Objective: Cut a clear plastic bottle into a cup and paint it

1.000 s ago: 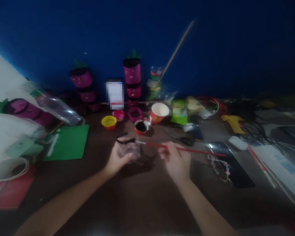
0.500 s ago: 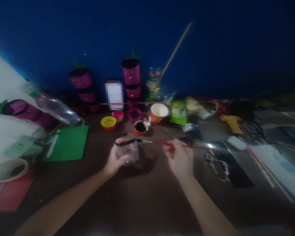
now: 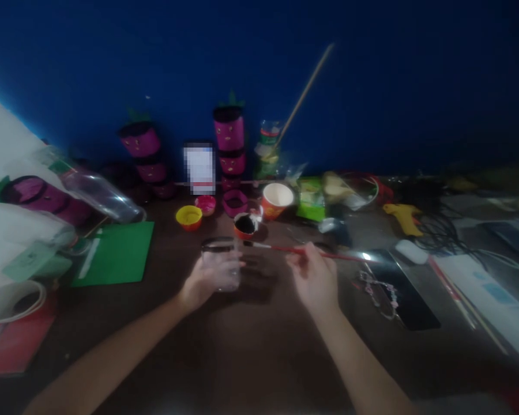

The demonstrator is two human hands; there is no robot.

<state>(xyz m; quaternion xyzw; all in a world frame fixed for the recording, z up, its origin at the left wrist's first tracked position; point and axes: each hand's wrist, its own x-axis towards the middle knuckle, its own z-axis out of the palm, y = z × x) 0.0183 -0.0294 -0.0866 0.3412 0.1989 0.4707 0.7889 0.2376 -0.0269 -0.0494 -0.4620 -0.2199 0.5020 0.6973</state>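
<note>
Two hands above a brown tabletop (image 3: 251, 357), apparently at brushing work. With the right hand (image 3: 318, 279), pinching a red-handled brush (image 3: 280, 248) in its fingers, grip lightly and steer nearly level, tip leftward. With the left hand (image 3: 199, 283), wrapping its fingers round an upright clear cup (image 3: 224, 280), hold low and rotate slowly rather than chasing around with the tip. From the small orange pot (image 3: 244, 235), dark inside and just beyond the left fingers, load sparingly, wiping off any excess. Around the cup's mouth, above the left fingers, follow the dark rim band (image 3: 216, 249) evenly; best treated as wet. Set the bristles (image 3: 248, 244), just right of the left fingers, flat and gently; touching the rim or not, impossible to tell through the blur.
</note>
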